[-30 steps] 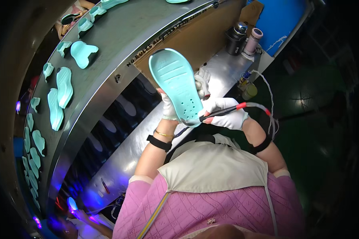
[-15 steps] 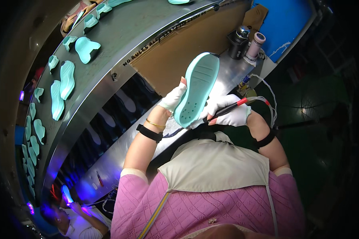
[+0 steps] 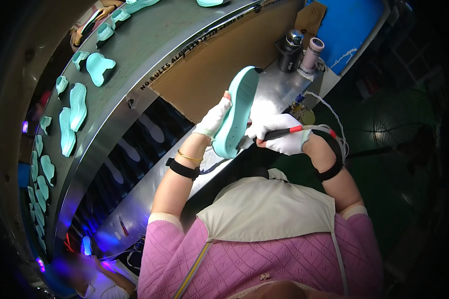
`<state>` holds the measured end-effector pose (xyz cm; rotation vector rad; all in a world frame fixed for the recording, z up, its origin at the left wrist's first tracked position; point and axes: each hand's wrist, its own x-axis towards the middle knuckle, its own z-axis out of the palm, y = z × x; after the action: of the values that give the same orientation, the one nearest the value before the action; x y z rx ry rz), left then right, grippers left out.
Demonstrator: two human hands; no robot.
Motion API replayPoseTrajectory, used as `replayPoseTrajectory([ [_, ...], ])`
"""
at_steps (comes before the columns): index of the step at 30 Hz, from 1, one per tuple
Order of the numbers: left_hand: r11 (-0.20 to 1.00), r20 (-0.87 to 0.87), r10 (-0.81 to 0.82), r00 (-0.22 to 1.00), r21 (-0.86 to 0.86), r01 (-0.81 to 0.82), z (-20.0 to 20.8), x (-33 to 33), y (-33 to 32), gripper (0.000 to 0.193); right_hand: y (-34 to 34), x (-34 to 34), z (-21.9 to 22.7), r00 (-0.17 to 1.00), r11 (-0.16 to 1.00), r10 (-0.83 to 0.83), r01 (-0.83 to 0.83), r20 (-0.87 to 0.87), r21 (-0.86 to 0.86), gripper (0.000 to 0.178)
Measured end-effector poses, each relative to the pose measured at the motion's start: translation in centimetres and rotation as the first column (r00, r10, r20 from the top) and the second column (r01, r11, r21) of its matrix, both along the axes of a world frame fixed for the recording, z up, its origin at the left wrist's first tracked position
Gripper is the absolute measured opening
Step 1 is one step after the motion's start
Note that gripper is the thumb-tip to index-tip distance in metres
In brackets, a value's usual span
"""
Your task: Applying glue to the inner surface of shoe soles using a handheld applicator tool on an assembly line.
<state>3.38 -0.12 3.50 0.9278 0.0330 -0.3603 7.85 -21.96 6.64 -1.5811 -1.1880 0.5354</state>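
Note:
A turquoise shoe sole (image 3: 240, 110) stands tilted in front of me, its toe end up and small holes near its lower end. My left hand (image 3: 214, 117), in a white fingerless glove, grips the sole's left edge with the thumb up along it. My right hand (image 3: 283, 133), gloved the same way, is closed around a black pen-like tool (image 3: 279, 133) with red bands. A pale cable runs from that tool back over my wrist. The tool's tip lies close to the sole's lower right edge; whether it touches I cannot tell.
A curved conveyor (image 3: 134, 55) carries several turquoise soles and upper pieces on the left. Beneath my hands runs a metal bench (image 3: 154, 199). A black flask (image 3: 290, 52) and a pink bottle (image 3: 312, 55) stand at its far end. A co-worker (image 3: 105, 279) sits at lower left.
My left hand has turned the sole more edge-on and moved it slightly left. My right hand with the tool has shifted a little left and up.

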Motion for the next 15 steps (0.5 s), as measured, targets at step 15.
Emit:
replayPoseTrajectory([
  [15,0.835,-0.068,0.126,0.990,-0.532,-0.143,-1.4,-3.6,-2.0,0.063,0.8,0.1,-0.8,0.708,0.802,-0.452,0.589,-0.542,0.100,0.014],
])
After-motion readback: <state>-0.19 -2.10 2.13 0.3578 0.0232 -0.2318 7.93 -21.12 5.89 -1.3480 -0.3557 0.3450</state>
